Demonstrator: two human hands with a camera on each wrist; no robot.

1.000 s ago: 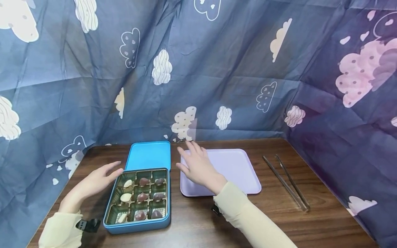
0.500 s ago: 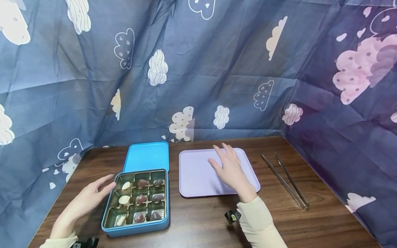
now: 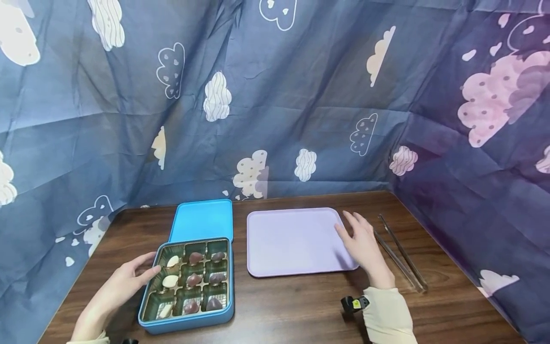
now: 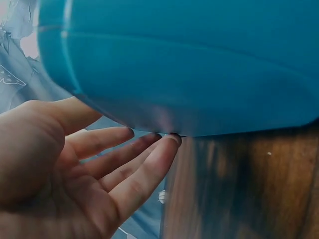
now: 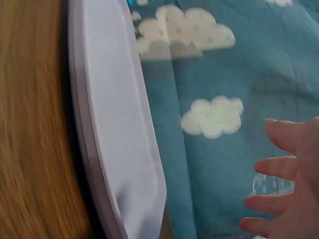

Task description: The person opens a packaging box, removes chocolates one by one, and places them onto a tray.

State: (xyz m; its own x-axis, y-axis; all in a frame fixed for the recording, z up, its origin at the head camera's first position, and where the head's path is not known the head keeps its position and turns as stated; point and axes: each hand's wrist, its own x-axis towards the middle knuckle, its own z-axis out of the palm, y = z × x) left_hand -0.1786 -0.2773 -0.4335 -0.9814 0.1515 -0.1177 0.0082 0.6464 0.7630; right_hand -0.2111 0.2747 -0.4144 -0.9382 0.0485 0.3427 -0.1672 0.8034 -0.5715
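My left hand [image 3: 122, 282] is at the left side of a blue tin of chocolates [image 3: 191, 325], its thumb at the rim. In the left wrist view its fingertips [image 4: 172, 139] meet the lower edge of the tin's wall [image 4: 164, 84]. White chocolates [image 3: 170, 281] fill the left column of the gold divided insert; brown chocolates [image 3: 194, 279] sit in the others. My right hand [image 3: 361, 241] hovers with spread fingers over the right edge of a lilac tray [image 3: 292, 243], holding nothing. Just right of it lie long metal tongs [image 3: 404, 253], partly hidden by the hand.
The bright blue lid [image 3: 202, 220] lies behind the tin. Everything stands on a dark wooden table [image 3: 292, 306], enclosed at the back and right by a blue cloth with cloud prints [image 3: 275, 105].
My right hand has swept right, from the tray's left part to its right edge near the tongs. My left hand has come down closer to the tin's left side.
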